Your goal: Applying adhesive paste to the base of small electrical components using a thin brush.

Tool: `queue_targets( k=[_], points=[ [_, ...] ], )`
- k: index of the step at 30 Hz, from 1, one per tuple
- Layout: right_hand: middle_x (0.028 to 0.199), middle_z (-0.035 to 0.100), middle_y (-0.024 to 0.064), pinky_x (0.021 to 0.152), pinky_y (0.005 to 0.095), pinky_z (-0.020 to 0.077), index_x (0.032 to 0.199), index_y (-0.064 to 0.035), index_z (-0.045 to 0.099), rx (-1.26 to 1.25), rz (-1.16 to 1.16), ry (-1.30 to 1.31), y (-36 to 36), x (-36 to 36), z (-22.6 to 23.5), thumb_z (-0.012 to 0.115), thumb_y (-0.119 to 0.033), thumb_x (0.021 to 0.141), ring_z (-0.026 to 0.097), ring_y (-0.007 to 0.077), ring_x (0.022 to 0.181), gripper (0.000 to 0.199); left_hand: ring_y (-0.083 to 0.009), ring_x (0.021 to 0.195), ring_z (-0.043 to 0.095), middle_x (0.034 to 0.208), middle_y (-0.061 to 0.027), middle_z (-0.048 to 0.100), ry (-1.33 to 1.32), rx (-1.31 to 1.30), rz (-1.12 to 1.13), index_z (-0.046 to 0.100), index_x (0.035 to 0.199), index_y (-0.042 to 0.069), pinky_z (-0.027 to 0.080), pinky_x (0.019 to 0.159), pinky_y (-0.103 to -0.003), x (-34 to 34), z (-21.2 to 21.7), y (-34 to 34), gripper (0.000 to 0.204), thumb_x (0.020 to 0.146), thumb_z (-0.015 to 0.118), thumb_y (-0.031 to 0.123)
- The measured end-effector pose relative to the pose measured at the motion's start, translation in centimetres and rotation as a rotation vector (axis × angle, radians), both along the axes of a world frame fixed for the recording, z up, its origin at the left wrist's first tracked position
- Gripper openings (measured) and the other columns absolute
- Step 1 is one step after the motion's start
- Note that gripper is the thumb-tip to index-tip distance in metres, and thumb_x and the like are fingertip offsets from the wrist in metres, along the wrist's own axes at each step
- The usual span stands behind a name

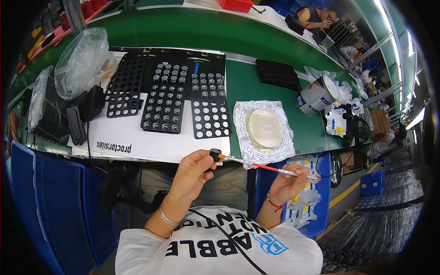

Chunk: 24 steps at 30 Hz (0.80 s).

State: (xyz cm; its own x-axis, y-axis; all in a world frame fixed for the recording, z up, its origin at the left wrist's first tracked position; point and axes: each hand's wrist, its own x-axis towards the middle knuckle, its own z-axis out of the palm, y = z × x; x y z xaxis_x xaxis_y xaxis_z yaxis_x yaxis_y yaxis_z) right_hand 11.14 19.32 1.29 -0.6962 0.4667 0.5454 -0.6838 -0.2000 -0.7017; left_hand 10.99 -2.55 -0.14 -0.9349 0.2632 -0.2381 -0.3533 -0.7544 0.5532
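White shirt fabric [215, 261] is lying nearest; the left hand [195, 170] is pinching a small black cylinder [215, 153], the right hand [288, 185] gripping a red-handled, orange-tipped brush [266, 167].

At the table's [311, 134] near edge, a white sheet [160, 143] shows dark lettering, upside down to me. Large black letters cross my shirt [215, 250]. Toward the right edge, a can [316, 97] carries white lettering on blue.
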Motion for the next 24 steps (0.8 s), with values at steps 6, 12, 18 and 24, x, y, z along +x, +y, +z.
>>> queue_targets(
  k=[6, 12, 18, 24],
  points=[
    [0.06, 0.036, 0.0003, 0.049, 0.0207, 0.0259, 0.076, -0.0068, 0.043, 0.066, -0.104, 0.015, 0.2, -0.2, -0.2, 0.041, -0.025, 0.092, 0.029, 0.0081, 0.053, 0.024, -0.007, 0.075, 0.047, 0.095, -0.0059, 0.057, -0.007, 0.151, -0.038, 0.053, 0.096, 0.008, 0.037, 0.055, -0.018, 0.0, -0.3, 0.0, 0.017, 0.083, 0.058, 0.018],
    [0.059, 0.036, 0.0002, 0.048, 0.0201, 0.0256, 0.076, -0.0076, 0.043, -0.067, 0.033, 0.023, 0.1, 0.1, 0.2, 0.041, -0.025, 0.092, 0.029, 0.0077, 0.053, 0.024, -0.0032, 0.068, 0.05, 0.083, 0.0011, 0.058, -0.067, 0.225, -0.009, 0.053, 0.091, 0.01, 0.038, 0.053, -0.017, -0.2, 0.1, 0.3, 0.012, 0.081, 0.06, 0.008],
    [0.06, 0.037, 0.001, 0.048, 0.0202, 0.0257, 0.076, -0.0069, 0.043, -0.046, 0.04, 0.009, -0.2, 0.0, 0.1, 0.041, -0.024, 0.092, 0.03, 0.0079, 0.054, 0.023, -0.0075, 0.073, 0.043, 0.093, -0.0026, 0.056, 0.016, 0.234, -0.055, 0.052, 0.095, 0.01, 0.037, 0.055, -0.018, 0.0, -0.8, 0.2, 0.017, 0.081, 0.06, 0.013],
    [0.063, 0.038, 0.0019, 0.049, 0.0203, 0.0259, 0.076, -0.0065, 0.043, -0.063, 0.022, -0.002, 0.2, -0.1, -0.3, 0.043, -0.021, 0.091, 0.03, 0.0082, 0.055, 0.021, -0.0076, 0.073, 0.042, 0.094, -0.0017, 0.056, -0.013, 0.261, -0.088, 0.053, 0.1, 0.009, 0.036, 0.054, -0.017, 0.1, -0.9, 0.0, 0.02, 0.082, 0.06, 0.014]
  ],
)
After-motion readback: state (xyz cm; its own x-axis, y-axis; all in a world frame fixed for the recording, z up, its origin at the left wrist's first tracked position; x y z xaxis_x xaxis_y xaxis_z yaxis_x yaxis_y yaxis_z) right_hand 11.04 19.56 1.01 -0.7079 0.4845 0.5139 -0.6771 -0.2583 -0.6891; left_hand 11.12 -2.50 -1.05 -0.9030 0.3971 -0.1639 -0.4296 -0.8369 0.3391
